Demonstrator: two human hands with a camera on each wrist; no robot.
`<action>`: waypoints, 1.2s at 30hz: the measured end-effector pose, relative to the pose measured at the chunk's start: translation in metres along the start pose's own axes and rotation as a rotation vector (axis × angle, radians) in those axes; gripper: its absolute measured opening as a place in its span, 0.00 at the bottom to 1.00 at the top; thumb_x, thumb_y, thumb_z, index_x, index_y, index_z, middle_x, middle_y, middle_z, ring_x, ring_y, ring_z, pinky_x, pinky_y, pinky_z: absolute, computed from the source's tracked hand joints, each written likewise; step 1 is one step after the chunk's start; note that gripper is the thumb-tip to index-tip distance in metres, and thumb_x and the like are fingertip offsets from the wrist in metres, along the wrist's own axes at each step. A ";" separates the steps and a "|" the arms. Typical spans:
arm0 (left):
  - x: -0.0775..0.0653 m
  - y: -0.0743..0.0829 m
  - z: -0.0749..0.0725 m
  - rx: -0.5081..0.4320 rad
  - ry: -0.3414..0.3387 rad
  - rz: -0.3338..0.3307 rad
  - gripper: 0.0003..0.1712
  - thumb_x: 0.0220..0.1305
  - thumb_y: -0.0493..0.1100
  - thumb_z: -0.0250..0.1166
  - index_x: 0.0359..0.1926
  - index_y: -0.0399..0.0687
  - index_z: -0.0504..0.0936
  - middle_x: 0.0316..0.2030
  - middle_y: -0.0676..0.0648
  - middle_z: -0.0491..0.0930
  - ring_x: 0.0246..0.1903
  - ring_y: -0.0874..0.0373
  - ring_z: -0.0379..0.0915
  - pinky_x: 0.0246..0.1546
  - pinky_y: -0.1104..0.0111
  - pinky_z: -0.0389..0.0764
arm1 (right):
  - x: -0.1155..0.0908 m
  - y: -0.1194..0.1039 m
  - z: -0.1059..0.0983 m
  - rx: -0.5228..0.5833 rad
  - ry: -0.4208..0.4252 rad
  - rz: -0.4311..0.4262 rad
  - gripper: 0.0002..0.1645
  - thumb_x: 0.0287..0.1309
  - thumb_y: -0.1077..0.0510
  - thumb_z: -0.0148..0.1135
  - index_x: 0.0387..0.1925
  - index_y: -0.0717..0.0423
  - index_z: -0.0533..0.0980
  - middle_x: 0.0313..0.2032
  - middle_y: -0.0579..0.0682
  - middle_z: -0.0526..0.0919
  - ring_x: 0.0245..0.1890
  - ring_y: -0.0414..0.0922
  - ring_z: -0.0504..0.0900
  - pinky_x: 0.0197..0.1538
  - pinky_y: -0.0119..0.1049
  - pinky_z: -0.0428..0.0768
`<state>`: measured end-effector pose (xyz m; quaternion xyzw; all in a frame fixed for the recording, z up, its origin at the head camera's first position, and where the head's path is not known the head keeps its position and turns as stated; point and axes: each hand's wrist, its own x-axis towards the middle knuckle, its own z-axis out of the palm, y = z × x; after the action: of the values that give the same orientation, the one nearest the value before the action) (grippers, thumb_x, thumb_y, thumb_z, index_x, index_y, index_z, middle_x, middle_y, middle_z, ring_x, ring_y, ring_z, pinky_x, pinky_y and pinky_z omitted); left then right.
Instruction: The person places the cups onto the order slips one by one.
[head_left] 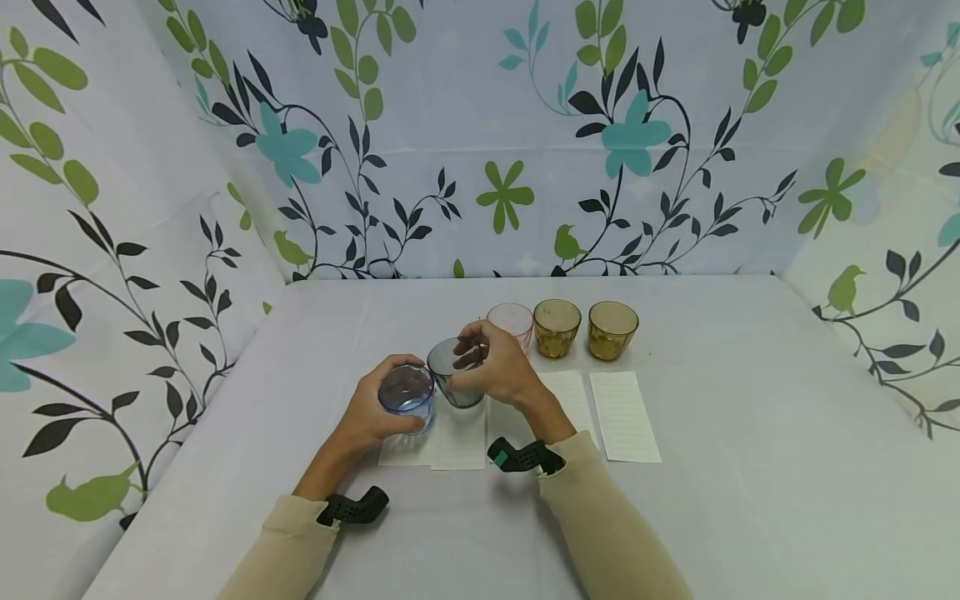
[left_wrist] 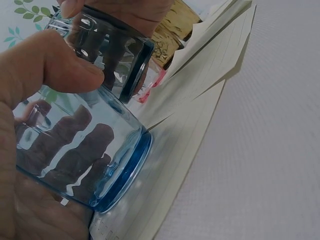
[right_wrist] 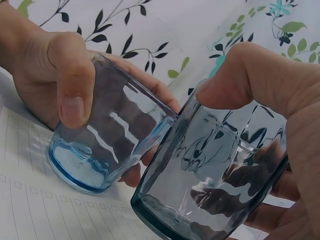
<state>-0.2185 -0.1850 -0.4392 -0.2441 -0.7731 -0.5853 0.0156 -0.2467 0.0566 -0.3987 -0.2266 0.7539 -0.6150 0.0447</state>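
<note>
Evidently, in the head view, a blue glass is held by the left hand over ruled slips, its mouth turned upward and its base showing slightly right of the rim. Just beside it, a grey glass is gripped by the right hand, likewise mouth up. Beyond, a pink-rimmed glass and two amber glasses are lined up on the white cloth.

In the left wrist view, the blue glass's long axis is slanted across the picture, base toward the lower right. Its wall is clasped between the thumb and curled fingers, which are seen through the glass. The grey glass's axis is slanted similarly.

In the right wrist view, both bases are pointed toward the lower left. The grey glass is clasped between thumb and fingers. Whether either base is rested on paper cannot be told.
</note>
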 end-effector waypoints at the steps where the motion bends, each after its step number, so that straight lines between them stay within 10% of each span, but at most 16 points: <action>1: 0.000 0.000 0.000 0.000 -0.001 0.000 0.46 0.38 0.27 0.74 0.64 0.47 0.73 0.57 0.43 0.78 0.56 0.45 0.74 0.59 0.46 0.71 | 0.000 0.001 0.000 0.000 -0.003 0.005 0.37 0.42 0.64 0.75 0.57 0.65 0.70 0.50 0.63 0.81 0.49 0.59 0.85 0.49 0.43 0.84; 23: 0.000 0.000 0.000 0.019 0.005 -0.020 0.47 0.38 0.26 0.74 0.65 0.39 0.70 0.57 0.43 0.78 0.56 0.45 0.73 0.59 0.46 0.71 | 0.000 0.010 -0.004 0.039 -0.091 0.040 0.41 0.39 0.68 0.75 0.57 0.69 0.68 0.53 0.67 0.78 0.51 0.58 0.83 0.51 0.40 0.82; 36: 0.000 0.001 0.000 0.015 -0.002 -0.008 0.47 0.39 0.26 0.73 0.66 0.38 0.70 0.56 0.43 0.78 0.55 0.44 0.74 0.59 0.45 0.71 | -0.001 0.011 -0.006 0.083 -0.158 0.052 0.40 0.36 0.72 0.73 0.56 0.69 0.68 0.52 0.67 0.77 0.54 0.62 0.82 0.59 0.59 0.77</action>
<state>-0.2181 -0.1850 -0.4389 -0.2415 -0.7785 -0.5792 0.0143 -0.2507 0.0641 -0.4076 -0.2526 0.7276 -0.6246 0.1292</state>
